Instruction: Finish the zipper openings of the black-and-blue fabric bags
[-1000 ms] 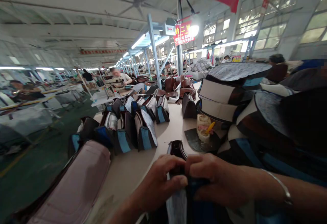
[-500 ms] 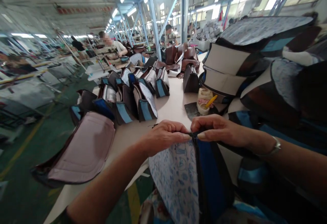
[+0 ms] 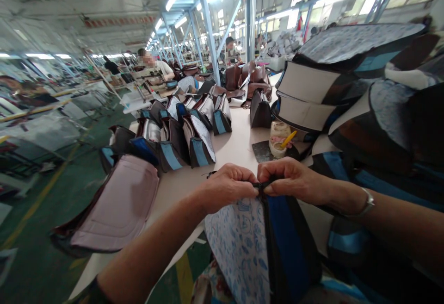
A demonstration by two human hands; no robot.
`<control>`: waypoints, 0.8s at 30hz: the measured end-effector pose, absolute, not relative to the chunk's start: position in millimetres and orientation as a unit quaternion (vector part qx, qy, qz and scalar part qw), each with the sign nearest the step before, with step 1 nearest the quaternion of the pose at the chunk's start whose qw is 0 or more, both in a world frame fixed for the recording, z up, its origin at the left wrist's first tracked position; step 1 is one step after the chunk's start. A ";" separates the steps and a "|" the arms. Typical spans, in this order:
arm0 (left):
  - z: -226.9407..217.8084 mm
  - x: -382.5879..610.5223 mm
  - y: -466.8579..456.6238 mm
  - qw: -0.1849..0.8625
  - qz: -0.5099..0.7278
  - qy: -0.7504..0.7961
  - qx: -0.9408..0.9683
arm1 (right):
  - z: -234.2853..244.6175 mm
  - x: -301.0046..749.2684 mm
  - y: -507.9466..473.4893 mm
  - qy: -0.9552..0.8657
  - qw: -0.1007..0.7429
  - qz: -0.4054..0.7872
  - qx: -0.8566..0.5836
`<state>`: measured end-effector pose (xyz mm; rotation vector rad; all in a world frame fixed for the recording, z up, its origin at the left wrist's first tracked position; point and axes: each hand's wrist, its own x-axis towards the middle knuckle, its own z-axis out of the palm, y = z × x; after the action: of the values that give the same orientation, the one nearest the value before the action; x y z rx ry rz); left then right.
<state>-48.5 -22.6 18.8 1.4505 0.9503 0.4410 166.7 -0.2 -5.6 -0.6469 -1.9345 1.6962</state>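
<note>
Both hands meet at the top edge of a bag piece [image 3: 289, 244], which has a blue stripe, dark sides and a pale lining printed in blue. My left hand [image 3: 231, 183] pinches the dark edge strip between thumb and fingers. Close beside it, my right hand [image 3: 291, 179] pinches the same edge from the other side; a bangle [image 3: 368, 201] circles that wrist. The piece hangs below the hands, over the table's near edge. The fingers hide the exact spot where the strip is gripped.
A pale tabletop [image 3: 236, 133] carries several dark bags with blue stripes [image 3: 201, 151] and a pink-panelled bag [image 3: 116, 204] at left. Beyond my right hand stands a jar [image 3: 279, 139] with a yellow-handled tool. Stacked bag pieces [image 3: 308, 82] rise at right. A co-worker [image 3: 159, 68] sits farther back.
The view has shifted slightly, so the table and bags appear a little farther right and lower. Both hands keep their pinch on the bag piece, with fingers slightly readjusted.
</note>
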 end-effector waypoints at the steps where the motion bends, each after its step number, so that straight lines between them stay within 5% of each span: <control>1: 18.7 -48.5 -22.6 0.632 0.196 0.412 0.627 | -6.3 165.9 -0.4 -0.704 0.245 0.624 -0.235; 16: 19.7 -46.4 -24.6 0.361 0.209 0.419 0.807 | -11.1 165.0 -4.7 -0.751 0.285 0.522 -0.287; 24: 25.2 -54.7 -22.3 0.428 0.182 0.400 0.790 | -17.0 170.9 -7.0 -0.909 0.336 0.212 -0.125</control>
<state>-54.7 -22.3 25.2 1.9718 0.9989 0.4536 170.9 -7.0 -17.0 -0.3258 -2.3710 0.5519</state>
